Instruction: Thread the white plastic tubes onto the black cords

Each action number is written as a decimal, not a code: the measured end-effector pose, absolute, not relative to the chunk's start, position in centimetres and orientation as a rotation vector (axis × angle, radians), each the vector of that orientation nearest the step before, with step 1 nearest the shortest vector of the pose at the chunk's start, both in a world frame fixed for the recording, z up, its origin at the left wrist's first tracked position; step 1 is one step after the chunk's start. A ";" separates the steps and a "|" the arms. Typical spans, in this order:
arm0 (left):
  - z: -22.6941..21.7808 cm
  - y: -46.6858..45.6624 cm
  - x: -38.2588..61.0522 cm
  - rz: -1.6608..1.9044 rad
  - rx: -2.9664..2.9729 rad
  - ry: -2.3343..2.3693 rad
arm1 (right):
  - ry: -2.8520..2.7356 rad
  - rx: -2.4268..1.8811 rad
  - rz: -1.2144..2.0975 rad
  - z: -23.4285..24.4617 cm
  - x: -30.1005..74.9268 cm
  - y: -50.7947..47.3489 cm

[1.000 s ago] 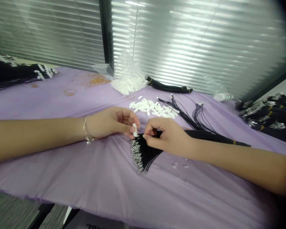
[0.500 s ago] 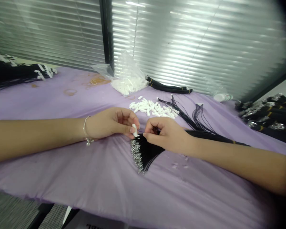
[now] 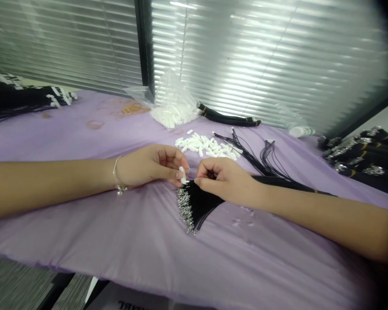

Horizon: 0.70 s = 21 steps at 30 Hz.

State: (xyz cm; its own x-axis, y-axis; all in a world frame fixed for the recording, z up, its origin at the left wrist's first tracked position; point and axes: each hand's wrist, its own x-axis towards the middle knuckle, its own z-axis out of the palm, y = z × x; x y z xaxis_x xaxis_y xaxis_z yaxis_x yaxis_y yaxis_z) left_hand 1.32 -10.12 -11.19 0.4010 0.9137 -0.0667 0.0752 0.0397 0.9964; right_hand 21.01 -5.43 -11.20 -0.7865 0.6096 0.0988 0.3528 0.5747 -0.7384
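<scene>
My left hand pinches a small white plastic piece between thumb and fingers, a thin bracelet on its wrist. Close to its right, my right hand is closed on one black cord at the metal-tipped end of a fanned bundle of black cords lying on the purple cloth. The cord's tip meets the white piece between the two hands. The bundle's silver tips spread out just below my hands.
A loose heap of white pieces and a clear bag of more white pieces lie beyond my hands. Loose black cords and a banded cord bundle sit behind. More cord bundles lie at far right and far left.
Both hands have stayed nearly in place; my right hand has edged slightly up and left, bringing the cord tip against the white piece.
</scene>
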 end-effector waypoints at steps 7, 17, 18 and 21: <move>-11.2 -10.1 1.4 0.825 1.381 0.969 | -2.455 -0.802 1.060 -11.2 21.0 -5.6; -11.2 -10.0 1.2 0.792 1.412 0.958 | -2.471 -0.780 1.045 -11.4 21.0 -5.4; -11.1 -10.0 1.2 0.791 1.413 0.958 | -2.471 -0.776 1.047 -11.4 21.0 -5.4; -11.1 -9.9 1.2 0.788 1.415 0.958 | -2.479 -0.747 1.031 -11.4 21.1 -5.4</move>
State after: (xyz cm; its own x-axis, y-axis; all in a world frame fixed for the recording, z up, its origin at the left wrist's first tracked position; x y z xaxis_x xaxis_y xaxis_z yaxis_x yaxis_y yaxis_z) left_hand 1.24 -9.94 -11.14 0.4321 0.8989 -0.0734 0.1012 0.0325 0.9943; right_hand 21.08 -5.43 -11.45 -0.7988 0.5902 0.1167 0.3333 0.5956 -0.7308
